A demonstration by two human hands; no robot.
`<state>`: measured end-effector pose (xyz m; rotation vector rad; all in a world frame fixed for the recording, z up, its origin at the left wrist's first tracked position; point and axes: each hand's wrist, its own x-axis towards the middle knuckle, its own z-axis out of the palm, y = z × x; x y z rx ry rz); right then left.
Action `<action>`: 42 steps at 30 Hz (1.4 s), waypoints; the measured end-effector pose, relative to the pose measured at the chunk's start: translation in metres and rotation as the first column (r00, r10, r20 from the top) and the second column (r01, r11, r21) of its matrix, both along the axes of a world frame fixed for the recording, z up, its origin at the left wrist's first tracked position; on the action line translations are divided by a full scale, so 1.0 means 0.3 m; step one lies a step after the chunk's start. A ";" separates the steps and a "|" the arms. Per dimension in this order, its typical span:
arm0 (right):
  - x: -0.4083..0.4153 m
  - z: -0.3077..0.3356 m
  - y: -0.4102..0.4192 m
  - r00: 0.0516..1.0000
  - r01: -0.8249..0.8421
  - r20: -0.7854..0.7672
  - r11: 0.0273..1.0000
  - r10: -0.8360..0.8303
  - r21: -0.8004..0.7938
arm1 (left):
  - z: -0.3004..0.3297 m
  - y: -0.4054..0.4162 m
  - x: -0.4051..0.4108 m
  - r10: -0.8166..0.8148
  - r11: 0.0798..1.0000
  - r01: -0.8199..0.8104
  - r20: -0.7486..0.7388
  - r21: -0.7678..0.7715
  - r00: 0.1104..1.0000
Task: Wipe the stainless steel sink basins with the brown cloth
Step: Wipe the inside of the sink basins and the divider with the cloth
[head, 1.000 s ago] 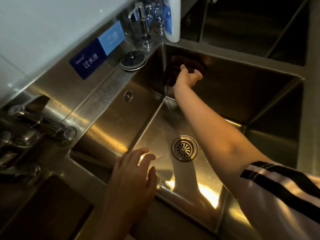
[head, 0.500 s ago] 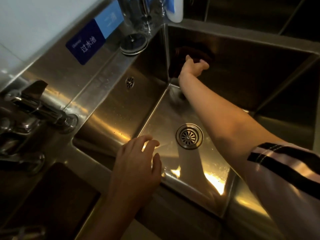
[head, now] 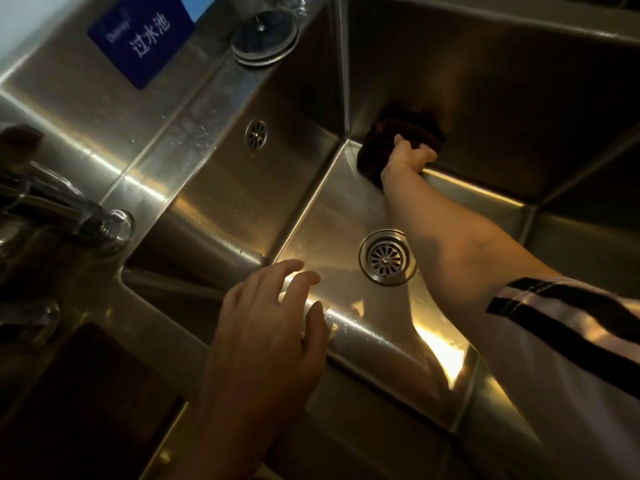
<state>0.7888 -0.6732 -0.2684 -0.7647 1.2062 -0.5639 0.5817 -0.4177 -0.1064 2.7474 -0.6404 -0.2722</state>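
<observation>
Head view. The right hand [head: 408, 157] reaches deep into the sink basin [head: 221, 202], its fingers curled over the brown cloth [head: 391, 133] and pressing it against the far wall, just above the seam where that wall meets the basin floor. The cloth is bunched into a dark wad in the far corner of the basin; part of it hangs below the wrist and touches the floor. It is too crumpled and too dark to tell a long axis or which way it points. The forearm stretches across the basin from a white sleeve [head: 571, 344] with black stripes.

The left hand [head: 273, 320] holds nothing. Its fingers are spread and lightly bent over the near rim of the basin; whether the palm rests on the rim cannot be told.

Between the two hands, just beside the right forearm, the round drain strainer [head: 386, 258] sits in the basin floor. Beyond the left hand, on the side wall, is a small oval overflow grille [head: 256, 134]. On the ledge above that wall lies a round drain plug [head: 265, 38], and beside it a blue sign [head: 142, 34] with white characters is fixed to the splashback. Left of the left hand, a tap [head: 65, 213] stands on the ledge.
</observation>
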 end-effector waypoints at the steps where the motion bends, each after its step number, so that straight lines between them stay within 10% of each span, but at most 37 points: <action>1: 0.003 0.025 -0.002 1.000 0.020 -0.002 1.000 -0.020 0.013 | 0.001 -0.001 -0.001 -0.004 1.000 0.004 0.005 -0.003 1.000; 19: -0.126 0.557 -0.113 0.953 0.104 0.288 0.994 -0.088 -0.039 | 0.017 -0.008 -0.025 -0.035 0.999 0.035 0.049 -0.012 0.998; 42: -0.085 0.024 -0.098 0.988 0.032 -0.147 0.994 -0.047 -0.107 | -0.008 0.001 -0.005 -0.002 1.000 0.002 0.065 0.000 0.998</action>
